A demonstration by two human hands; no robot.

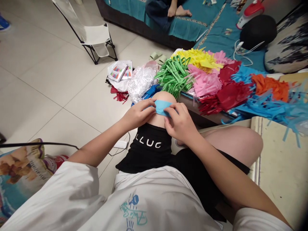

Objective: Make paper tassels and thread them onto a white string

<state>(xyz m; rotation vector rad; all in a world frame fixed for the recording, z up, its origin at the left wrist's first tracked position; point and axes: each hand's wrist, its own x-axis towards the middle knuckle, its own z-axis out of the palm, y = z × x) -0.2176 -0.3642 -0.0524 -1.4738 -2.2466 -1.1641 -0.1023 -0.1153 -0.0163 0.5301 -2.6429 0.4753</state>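
A light blue strip (162, 107), paper or thin plastic, lies across my bare knee (164, 96). My left hand (141, 110) pinches its left end, and the fingers of my right hand (179, 119) close on its right end. Between the two hands the strip looks flat and taut. Just beyond the knee are a bundle of green strips (173, 75) and a heap of shiny white strands (142, 81), with something dark blue (152, 92) partly hidden beside them.
Fringed bundles in yellow (198, 59), pink (204, 81), red (228, 94), orange (270, 88) and blue (262, 107) cover the surface ahead on the right. Printed packets (119, 71) sit left of the white strands. A folding chair (96, 34) stands on the tiled floor. Another person's feet (179, 11) rest on the sofa.
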